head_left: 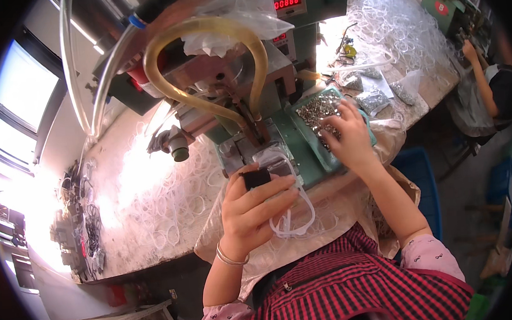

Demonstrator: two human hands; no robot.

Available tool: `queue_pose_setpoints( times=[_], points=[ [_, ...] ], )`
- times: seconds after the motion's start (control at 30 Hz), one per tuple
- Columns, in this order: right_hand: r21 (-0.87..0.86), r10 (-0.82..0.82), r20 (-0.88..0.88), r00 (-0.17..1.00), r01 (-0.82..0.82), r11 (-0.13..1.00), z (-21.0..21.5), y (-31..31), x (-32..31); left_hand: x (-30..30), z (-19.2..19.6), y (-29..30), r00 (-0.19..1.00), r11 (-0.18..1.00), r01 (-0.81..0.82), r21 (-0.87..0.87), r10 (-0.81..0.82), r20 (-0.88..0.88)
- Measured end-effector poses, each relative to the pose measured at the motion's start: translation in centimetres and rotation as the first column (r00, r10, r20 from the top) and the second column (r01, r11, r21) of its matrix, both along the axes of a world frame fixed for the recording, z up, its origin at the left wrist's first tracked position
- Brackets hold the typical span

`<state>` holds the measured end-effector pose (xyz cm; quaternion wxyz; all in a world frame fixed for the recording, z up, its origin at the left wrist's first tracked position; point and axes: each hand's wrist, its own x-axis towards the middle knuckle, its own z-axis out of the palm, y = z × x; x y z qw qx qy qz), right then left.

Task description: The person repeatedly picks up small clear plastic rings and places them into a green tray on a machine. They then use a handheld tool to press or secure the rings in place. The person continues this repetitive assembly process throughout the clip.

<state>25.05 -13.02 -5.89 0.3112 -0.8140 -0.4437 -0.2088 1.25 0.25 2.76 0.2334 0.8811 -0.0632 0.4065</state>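
Observation:
In front of the green machine's (pixel 258 133) working head, my left hand (pixel 250 210) is closed on a translucent white plastic loop (pixel 310 209), which hangs down past the fingertips. A black band or cover (pixel 256 179) shows at the tip of one of its fingers. My right hand (pixel 351 139) reaches over a green tray (pixel 321 159) heaped with small shiny metal pieces (pixel 317 110). Its fingers are bent and apart, touching or just above the pieces. Whether a single piece lies between them is too small to make out.
Loose clear loops (pixel 171 206) cover the bench on the left; a large heap of loops (pixel 397 28) lies at the back right. Bags of small parts (pixel 373 101) stand beyond the tray. A yellowish hose (pixel 204 25) arches overhead. At far right, another person's arm (pixel 481 79) works.

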Motion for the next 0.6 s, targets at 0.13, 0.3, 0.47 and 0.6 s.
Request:
queue_pose_setpoints(
  times=[0.13,0.3,0.47,0.6],
  points=[
    [0.051,0.072,-0.035,0.997,-0.070,0.996,-1.9,-0.7,1.9,0.3,-0.8,0.4,1.000,0.997,-0.013,0.076,0.015,-0.018],
    [-0.014,0.387,0.020,0.922,-0.387,0.922,-1.0,2.1,1.1,-0.1,-0.3,0.5,0.998,0.997,-0.001,0.074,0.006,-0.069],
    [0.048,0.328,0.127,0.936,-0.336,0.941,-0.4,2.8,3.4,-3.1,-1.5,-2.3,0.973,0.976,-0.214,0.046,0.217,-0.076],
    [0.261,0.038,-0.265,0.964,0.034,0.965,-1.2,-1.7,3.0,-11.3,-2.0,-1.7,0.644,0.617,-0.765,0.186,0.742,0.185]
  ],
)
